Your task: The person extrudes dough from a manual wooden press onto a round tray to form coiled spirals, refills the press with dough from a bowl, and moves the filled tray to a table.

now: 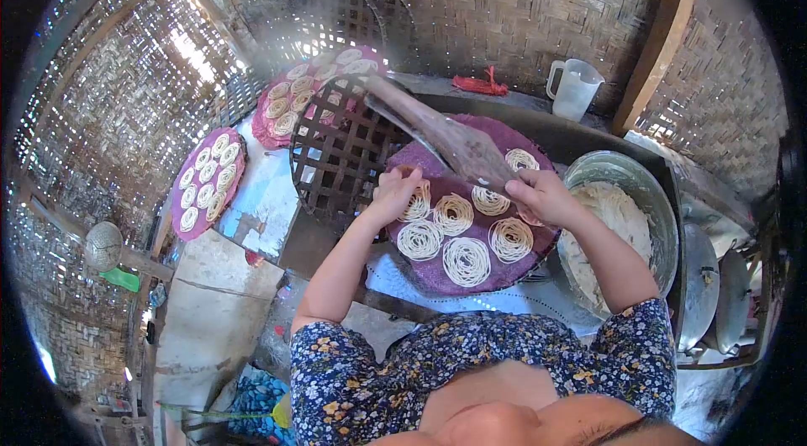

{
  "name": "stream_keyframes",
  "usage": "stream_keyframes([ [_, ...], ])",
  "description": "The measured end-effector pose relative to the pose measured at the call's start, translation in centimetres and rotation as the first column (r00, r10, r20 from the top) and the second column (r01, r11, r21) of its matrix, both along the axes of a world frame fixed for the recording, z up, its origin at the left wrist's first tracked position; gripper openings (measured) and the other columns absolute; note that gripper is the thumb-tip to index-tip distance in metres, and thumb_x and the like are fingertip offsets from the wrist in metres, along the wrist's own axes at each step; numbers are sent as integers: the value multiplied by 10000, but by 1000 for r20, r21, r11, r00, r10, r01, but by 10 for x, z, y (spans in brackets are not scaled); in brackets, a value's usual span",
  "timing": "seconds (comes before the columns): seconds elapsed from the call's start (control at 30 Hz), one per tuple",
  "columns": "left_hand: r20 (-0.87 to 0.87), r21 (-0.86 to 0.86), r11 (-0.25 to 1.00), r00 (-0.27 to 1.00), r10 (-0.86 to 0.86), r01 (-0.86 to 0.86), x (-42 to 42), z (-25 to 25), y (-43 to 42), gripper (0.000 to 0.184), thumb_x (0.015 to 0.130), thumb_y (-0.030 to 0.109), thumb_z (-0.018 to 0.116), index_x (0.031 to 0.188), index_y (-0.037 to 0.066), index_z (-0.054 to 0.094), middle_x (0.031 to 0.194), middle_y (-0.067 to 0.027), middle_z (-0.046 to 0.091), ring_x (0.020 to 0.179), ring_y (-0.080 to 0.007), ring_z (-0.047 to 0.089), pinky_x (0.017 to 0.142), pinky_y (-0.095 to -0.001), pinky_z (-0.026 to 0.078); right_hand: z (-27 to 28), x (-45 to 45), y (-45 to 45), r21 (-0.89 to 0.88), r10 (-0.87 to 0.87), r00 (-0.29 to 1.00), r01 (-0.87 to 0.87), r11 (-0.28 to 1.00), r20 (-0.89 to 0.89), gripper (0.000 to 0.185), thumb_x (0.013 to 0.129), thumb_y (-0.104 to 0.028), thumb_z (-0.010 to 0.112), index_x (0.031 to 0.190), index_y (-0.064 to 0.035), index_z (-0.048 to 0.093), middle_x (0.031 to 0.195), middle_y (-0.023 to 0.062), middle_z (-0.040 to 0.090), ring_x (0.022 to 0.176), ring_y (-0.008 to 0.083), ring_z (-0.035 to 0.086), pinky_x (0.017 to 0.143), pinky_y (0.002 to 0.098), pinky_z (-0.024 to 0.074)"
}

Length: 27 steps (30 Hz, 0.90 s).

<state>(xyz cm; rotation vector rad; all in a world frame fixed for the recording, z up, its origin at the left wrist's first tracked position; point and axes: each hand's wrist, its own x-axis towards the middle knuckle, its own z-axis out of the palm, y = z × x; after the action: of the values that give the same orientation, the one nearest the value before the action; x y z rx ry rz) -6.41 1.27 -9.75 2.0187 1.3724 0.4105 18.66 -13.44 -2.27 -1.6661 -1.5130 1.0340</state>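
Observation:
A round tray covered in purple cloth [431,285] lies in front of me, bearing several pale coils of noodle strands [466,262]. My left hand [397,194] is over the tray's left side, fingers curled in; what they hold is hidden. At the right side my right hand [545,196] is closed, its thumb against the lower end of a long, flat greyish-brown piece [445,131]. That piece slants up and left across the tray and is partly blurred. Beside the left hand is a dark open-weave round rack [332,164].
Two more purple trays of coils, one at the left [187,185] and one at the back [267,131], stand beyond the rack. A large metal basin [664,194] holds pale dough [618,232]. A clear jug [577,91] and red plastic [481,84] sit on the back ledge.

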Motion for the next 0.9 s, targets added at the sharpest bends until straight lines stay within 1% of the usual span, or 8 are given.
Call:
stream_keyframes([
  [0.2, -468, 496, 750, 863, -193, 437, -14, 5, -8, 550, 836, 487, 412, 1214, 93, 479, 1341, -126, 336, 1148, -339, 340, 931, -493, 266, -2, 15, -23, 100, -36, 997, 29, 995, 68, 438, 827, -418, 542, 746, 11, 576, 574, 49, 525, 519, 129, 502, 484, 297, 402],
  [0.3, -361, 671, 702, 932, 31, 237, -8, 18, -6, 593, 782, 453, 512, 1222, 58, 457, 1326, -145, 355, 1165, -355, 338, 949, -482, 266, 7, 10, -39, 134, -41, 998, 36, 990, 38, 444, 824, -418, 539, 747, 18, 571, 587, 63, 528, 534, 145, 505, 503, 317, 407],
  [0.4, -117, 625, 701, 929, -351, 344, 5, 53, -12, 648, 707, 401, 616, 1211, 29, 451, 1345, -157, 325, 1209, -378, 300, 982, -478, 240, 8, -4, -48, 102, -38, 997, 45, 994, -72, 461, 824, -437, 529, 761, 17, 575, 604, 79, 532, 547, 153, 508, 518, 324, 412],
  [0.53, 314, 449, 892, 923, -220, 60, 50, 70, -69, 511, 618, 344, 691, 1001, 20, 593, 923, -207, 612, 907, -305, 601, 783, -391, 461, 18, -38, -57, -11, 22, 962, -26, 1000, -272, 467, 873, -439, 452, 854, 4, 596, 656, 117, 563, 672, 183, 571, 594, 331, 445],
  [0.57, 270, 645, 764, 937, -220, -7, 56, 79, -76, 386, 612, 341, 697, 812, 19, 627, 655, -166, 614, 659, -304, 629, 632, -380, 494, 16, -32, -58, 241, 55, 997, -68, 968, 62, 480, 911, -418, 368, 941, 26, 547, 686, 106, 569, 681, 239, 582, 641, 368, 466],
  [0.67, 103, 692, 717, 970, -220, 89, 65, 96, -99, 315, 620, 325, 688, 701, 32, 606, 632, -157, 604, 610, -322, 611, 594, -401, 482, 37, -7, -55, 426, -98, 886, -118, 897, 453, 527, 852, -480, 435, 1029, 2, 551, 841, 211, 585, 785, 378, 573, 728, 409, 454],
  [0.8, -204, 710, 568, 894, -400, 416, 105, 94, -137, 283, 639, 327, 646, 691, 55, 589, 604, -145, 591, 573, -309, 603, 558, -391, 477, 82, -17, -63, 842, -426, 859, -11, 540, 284, 508, 673, -306, 686, 987, 48, 504, 935, 200, 528, 861, 352, 528, 724, 418, 425],
  [0.9, -251, 567, 513, 728, -638, 645, 106, 96, -139, 214, 652, 245, 596, 730, 46, 593, 649, -140, 609, 611, -303, 614, 590, -400, 491, 86, -26, -94, 807, -407, 697, -496, 321, 590, 451, 600, -172, 712, 966, -8, 504, 832, 125, 560, 790, 282, 565, 688, 408, 437],
])
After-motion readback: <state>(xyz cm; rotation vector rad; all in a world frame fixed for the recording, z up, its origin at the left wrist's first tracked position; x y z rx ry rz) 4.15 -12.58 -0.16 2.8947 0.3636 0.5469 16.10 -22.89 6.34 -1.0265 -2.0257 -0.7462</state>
